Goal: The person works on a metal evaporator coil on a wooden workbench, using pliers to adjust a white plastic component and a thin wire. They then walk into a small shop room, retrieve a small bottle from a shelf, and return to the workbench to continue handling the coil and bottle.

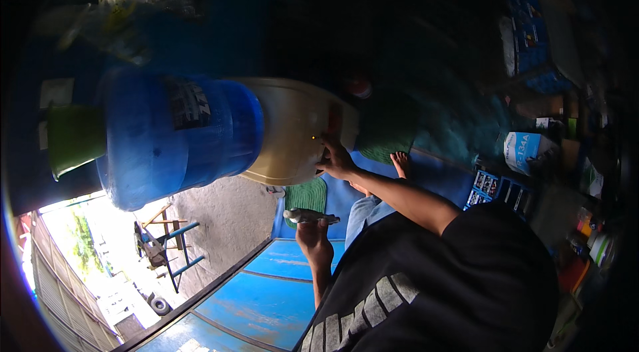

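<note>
A cream water dispenser appears tipped sideways in the head view, with a large translucent blue water jug seated on it. A green plastic container rests against the jug's far end. My right hand reaches to the dispenser's front, thumb and fingers apart, the fingertips touching it beside a dark recess and a small orange light. What lies under those fingertips is hard to see. Lower down, my left hand is closed around a grey, elongated object with a paler rounded end; its exact kind is unclear.
Green mats lie on the blue floor near my bare feet. A worn blue panelled surface runs along the bottom. Shelves with a blue-and-white box and crates stand at right. Bright daylight and a blue-legged frame show outside at left.
</note>
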A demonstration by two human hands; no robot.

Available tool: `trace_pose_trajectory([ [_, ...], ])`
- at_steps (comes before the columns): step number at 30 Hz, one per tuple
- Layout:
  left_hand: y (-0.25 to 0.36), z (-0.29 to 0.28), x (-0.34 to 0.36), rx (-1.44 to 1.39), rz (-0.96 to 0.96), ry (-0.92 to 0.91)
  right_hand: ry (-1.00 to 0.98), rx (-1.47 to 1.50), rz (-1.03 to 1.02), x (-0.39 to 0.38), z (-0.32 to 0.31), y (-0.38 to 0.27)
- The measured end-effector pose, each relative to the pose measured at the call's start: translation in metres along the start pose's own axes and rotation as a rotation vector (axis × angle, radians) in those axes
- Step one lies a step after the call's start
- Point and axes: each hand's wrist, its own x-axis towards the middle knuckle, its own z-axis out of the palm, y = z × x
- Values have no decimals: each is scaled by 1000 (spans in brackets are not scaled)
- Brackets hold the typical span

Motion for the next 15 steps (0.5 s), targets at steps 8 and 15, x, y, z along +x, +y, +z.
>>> trace_pose_trajectory([
  [8, 13, -10, 13, 19, 175, 108, -53, 20, 65, 2, -2, 6],
  [15, 134, -71, 83, 770, 849, 554, -38, -19, 19, 2, -3, 9],
])
